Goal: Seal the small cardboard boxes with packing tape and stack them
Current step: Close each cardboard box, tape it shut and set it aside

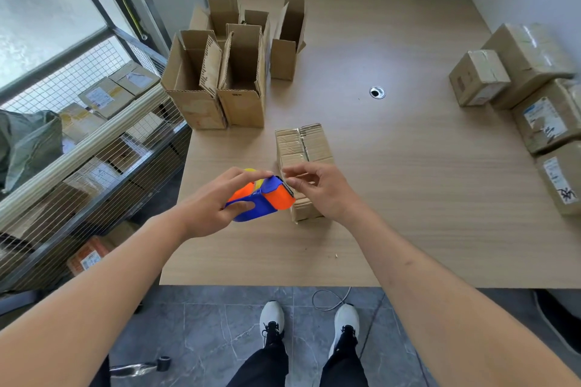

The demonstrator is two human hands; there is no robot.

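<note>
Wood counter point(393, 166): taped box point(303, 151) near centre. Left hand point(217, 198) grips dispenser point(262, 198) just above its near end; right hand point(317, 187) pinches at the blade edge.

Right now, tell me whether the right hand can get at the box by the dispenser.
Probably yes: the right hand hovers directly over the box, pinching at the dispenser; nothing lies between.

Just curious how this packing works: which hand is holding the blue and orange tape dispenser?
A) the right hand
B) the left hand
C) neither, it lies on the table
B: the left hand grips the tape dispenser above the table edge, while the right hand pinches at its toothed cutter end, over the closed cardboard box.
</note>
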